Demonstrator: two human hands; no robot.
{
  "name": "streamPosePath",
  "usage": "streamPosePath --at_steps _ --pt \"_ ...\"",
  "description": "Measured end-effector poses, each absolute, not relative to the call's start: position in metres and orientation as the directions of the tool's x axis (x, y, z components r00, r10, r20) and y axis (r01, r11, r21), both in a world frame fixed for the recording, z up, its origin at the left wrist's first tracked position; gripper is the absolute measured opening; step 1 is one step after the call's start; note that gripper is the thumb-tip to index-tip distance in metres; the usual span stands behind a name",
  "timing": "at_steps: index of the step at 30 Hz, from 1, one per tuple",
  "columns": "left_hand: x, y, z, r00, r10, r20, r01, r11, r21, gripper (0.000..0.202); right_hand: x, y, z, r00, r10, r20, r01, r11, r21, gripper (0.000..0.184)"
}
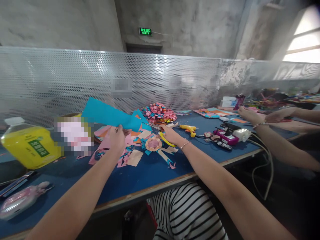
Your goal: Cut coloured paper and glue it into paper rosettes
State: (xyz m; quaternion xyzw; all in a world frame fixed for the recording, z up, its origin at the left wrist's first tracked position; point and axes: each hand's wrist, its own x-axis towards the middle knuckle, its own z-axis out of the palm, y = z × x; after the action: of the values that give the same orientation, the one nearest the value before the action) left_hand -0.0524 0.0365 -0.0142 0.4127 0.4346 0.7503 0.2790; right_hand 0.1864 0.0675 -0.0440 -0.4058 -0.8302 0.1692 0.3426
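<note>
My left hand (118, 138) pinches the lower edge of a blue sheet of paper (107, 113), which it holds up at a tilt above the table. In my right hand (171, 135) is a pair of scissors (165, 138) with yellow handles, their blades pointing left toward the sheet's right end. Whether the blades touch the paper I cannot tell. Just below the scissors lies a paper rosette (153, 144) with a pink middle and ribbon tails. Pink, orange and cream paper scraps (135, 157) spread beneath my left hand.
A heap of pink paper pieces (160, 112) sits behind the scissors. To the right are a yellow glue gun (188, 129) and a purple-and-white power strip (228, 136). A yellow-labelled jug (31, 145) stands left. A co-worker's hands (260, 116) work at far right.
</note>
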Motion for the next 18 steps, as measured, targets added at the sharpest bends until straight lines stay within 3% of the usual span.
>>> streamPosePath --at_steps 12,18 --pt "-0.035 0.027 -0.017 -0.367 0.804 0.468 0.076 -0.475 0.877 0.024 0.179 0.063 -0.047 -0.494 0.771 0.401 0.481 0.627 -0.613 0.033" --pt "-0.029 0.020 -0.015 -0.366 0.796 0.483 0.062 -0.497 0.866 0.025 0.175 0.067 -0.054 -0.514 0.762 0.393 0.401 0.619 -0.675 0.040"
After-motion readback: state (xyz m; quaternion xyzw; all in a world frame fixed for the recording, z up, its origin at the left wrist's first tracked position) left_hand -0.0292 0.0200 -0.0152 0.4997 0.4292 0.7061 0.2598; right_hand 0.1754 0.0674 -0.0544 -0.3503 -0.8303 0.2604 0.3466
